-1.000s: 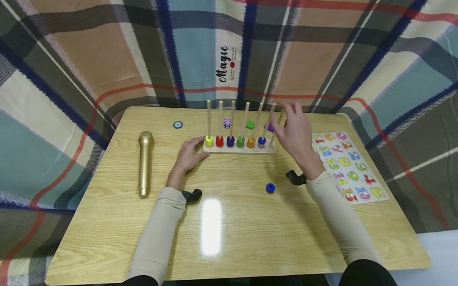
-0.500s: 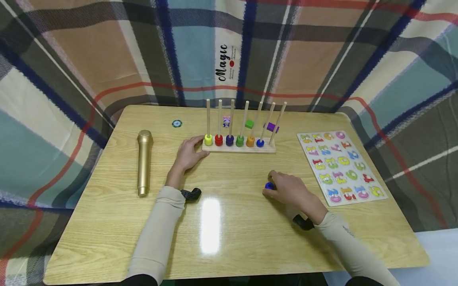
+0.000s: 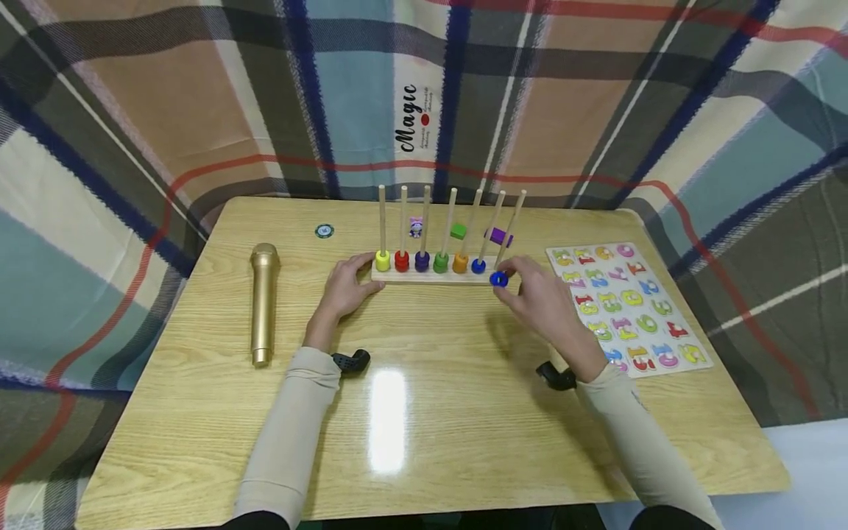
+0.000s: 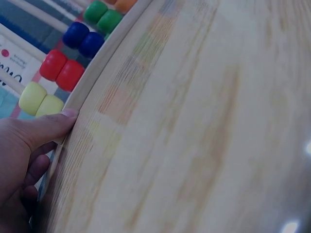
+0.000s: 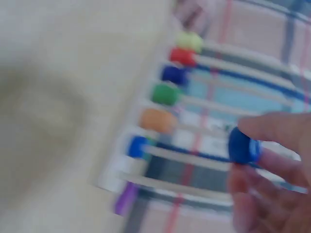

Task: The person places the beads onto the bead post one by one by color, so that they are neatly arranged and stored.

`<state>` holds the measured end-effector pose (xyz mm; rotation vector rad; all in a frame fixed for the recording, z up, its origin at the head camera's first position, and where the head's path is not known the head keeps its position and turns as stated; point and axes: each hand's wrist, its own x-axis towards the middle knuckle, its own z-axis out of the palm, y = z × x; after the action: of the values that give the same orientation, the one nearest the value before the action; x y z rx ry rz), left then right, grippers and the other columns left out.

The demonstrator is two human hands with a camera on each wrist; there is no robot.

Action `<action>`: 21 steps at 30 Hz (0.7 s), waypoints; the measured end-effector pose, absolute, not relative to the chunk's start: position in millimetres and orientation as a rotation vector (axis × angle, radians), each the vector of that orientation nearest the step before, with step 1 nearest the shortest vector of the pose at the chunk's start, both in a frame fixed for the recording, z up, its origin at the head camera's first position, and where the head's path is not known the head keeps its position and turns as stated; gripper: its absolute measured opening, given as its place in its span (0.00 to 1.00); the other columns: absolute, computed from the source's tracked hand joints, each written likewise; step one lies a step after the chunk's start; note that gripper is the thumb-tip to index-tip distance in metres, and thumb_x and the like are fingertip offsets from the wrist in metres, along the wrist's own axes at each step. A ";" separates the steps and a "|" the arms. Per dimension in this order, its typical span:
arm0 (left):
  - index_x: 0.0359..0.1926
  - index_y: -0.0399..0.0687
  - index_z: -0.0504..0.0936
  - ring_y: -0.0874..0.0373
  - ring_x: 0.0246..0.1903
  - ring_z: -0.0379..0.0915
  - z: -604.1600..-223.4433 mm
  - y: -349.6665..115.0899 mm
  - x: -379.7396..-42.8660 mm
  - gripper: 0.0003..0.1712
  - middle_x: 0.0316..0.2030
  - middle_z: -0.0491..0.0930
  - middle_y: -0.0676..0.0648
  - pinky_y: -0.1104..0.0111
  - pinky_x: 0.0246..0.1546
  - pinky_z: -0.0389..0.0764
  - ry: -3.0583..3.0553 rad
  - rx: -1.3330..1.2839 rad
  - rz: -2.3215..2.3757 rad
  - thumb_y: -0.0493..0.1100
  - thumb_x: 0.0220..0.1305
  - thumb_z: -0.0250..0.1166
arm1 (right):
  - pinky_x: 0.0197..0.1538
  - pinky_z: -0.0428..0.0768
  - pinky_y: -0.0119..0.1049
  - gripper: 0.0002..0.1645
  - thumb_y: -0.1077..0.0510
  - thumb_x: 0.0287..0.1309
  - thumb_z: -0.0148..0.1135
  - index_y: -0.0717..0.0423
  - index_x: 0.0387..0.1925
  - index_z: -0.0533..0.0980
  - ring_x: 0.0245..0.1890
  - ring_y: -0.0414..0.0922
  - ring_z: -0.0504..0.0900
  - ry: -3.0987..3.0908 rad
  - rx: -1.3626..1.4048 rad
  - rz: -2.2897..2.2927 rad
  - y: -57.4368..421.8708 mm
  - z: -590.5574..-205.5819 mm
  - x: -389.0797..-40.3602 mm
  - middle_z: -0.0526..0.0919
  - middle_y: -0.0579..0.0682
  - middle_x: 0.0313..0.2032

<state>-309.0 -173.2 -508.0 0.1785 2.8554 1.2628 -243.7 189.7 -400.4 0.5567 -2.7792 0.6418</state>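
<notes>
A wooden peg rack (image 3: 440, 277) stands at the back middle of the table, with upright pegs in a row. Beads in yellow, red, dark blue, green, orange and blue sit low on the pegs; the rightmost peg (image 3: 515, 221) carries none. My left hand (image 3: 345, 289) holds the rack's left end, its thumb along the front edge near the yellow beads (image 4: 41, 100). Between thumb and fingers, my right hand (image 3: 546, 305) pinches a blue bead (image 5: 240, 146), raised near the rack's right end. In the right wrist view the picture is blurred.
A gold microphone-shaped object (image 3: 264, 305) lies at left. A white sheet of colourful number shapes (image 3: 636, 309) lies at right. Behind the rack are a green block (image 3: 458, 231), a purple block (image 3: 499, 236), a small figure tile (image 3: 416, 227) and a round chip (image 3: 324, 231).
My right hand moved from the rack's rightmost peg down to the loose blue bead on the table, took it, and brought it up beside the rack. The left hand stayed put.
</notes>
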 end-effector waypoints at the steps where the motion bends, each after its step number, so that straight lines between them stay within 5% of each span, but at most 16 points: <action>1: 0.79 0.45 0.69 0.37 0.74 0.62 -508.4 -174.0 -309.4 0.41 0.78 0.68 0.40 0.44 0.77 0.57 2.856 0.182 1.265 0.47 0.70 0.73 | 0.22 0.72 0.37 0.19 0.56 0.66 0.75 0.58 0.54 0.82 0.25 0.46 0.80 -2.711 0.540 0.659 188.6 -392.5 -250.5 0.88 0.56 0.45; 9: 0.79 0.43 0.70 0.37 0.73 0.62 -507.7 -173.7 -307.1 0.41 0.78 0.69 0.39 0.45 0.77 0.57 2.858 0.189 1.276 0.45 0.70 0.74 | 0.30 0.70 0.35 0.19 0.58 0.70 0.71 0.62 0.58 0.82 0.30 0.52 0.82 -2.382 0.456 0.807 174.9 -349.9 -296.5 0.84 0.59 0.51; 21: 0.79 0.44 0.69 0.37 0.73 0.63 -504.7 -173.4 -307.0 0.41 0.78 0.68 0.39 0.45 0.77 0.58 2.860 0.186 1.257 0.46 0.70 0.74 | 0.32 0.71 0.38 0.21 0.57 0.73 0.68 0.61 0.63 0.83 0.33 0.54 0.85 -2.425 0.404 0.768 164.5 -347.5 -314.4 0.83 0.60 0.51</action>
<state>-307.0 -173.4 -504.7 0.1858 2.8597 1.2575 -314.4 164.5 -347.5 0.4041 -2.4254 0.7675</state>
